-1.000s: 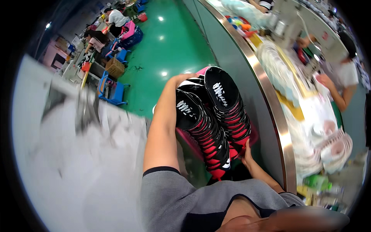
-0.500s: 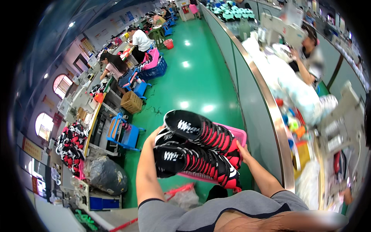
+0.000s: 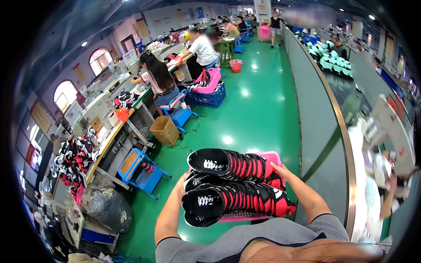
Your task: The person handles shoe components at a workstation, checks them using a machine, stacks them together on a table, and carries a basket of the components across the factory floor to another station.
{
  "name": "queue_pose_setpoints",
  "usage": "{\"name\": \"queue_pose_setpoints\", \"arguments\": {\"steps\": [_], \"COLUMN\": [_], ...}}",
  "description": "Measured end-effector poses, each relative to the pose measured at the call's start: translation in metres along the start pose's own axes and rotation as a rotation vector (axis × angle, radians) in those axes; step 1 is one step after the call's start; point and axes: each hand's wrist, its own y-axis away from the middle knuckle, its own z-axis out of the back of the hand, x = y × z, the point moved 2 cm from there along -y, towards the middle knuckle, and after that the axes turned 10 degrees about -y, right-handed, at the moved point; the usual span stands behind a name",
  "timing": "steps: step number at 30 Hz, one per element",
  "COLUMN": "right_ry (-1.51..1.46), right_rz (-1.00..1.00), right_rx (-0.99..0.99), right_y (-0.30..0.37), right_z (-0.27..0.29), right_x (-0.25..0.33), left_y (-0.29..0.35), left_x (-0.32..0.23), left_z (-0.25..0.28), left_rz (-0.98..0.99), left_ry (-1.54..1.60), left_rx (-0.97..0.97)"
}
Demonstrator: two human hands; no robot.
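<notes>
I hold a pink tray (image 3: 272, 156) in front of my chest, stacked with black-and-red shoes (image 3: 237, 184). My left hand (image 3: 181, 182) grips the tray's left side, mostly hidden under the shoes. My right hand (image 3: 279, 169) holds the tray's right edge, fingers on its rim. The upper shoe (image 3: 232, 163) lies across the far side, and another shoe (image 3: 232, 200) lies nearer to me.
A green floor aisle (image 3: 258, 101) runs ahead. A long grey conveyor wall (image 3: 315, 114) lines the right. On the left stand workbenches with seated people (image 3: 160, 81), a blue stool (image 3: 140, 168), a cardboard box (image 3: 165, 130), blue crates (image 3: 208, 96) and a pile of shoes (image 3: 72, 158).
My view has swung up and left along the aisle. The tray of shoes stays in both hands, now lying more level and crosswise.
</notes>
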Motion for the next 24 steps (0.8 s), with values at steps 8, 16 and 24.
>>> {"name": "queue_pose_setpoints", "arguments": {"steps": [8, 16, 24], "right_ry": [0.372, 0.237, 0.662], "right_rz": [0.094, 0.128, 0.143], "right_rx": [0.082, 0.643, 0.248], "right_y": [-0.238, -0.475, -0.716], "right_z": [-0.08, -0.2, -0.244], "right_x": [0.237, 0.398, 0.549], "left_y": [-0.156, -0.321, -0.515], "left_x": [-0.119, -0.237, -0.383], "left_z": [0.007, 0.035, 0.018], "left_rz": [-0.191, -0.317, -0.378], "left_ry": [0.235, 0.297, 0.323], "left_rx": [-0.155, -0.341, -0.398]}}
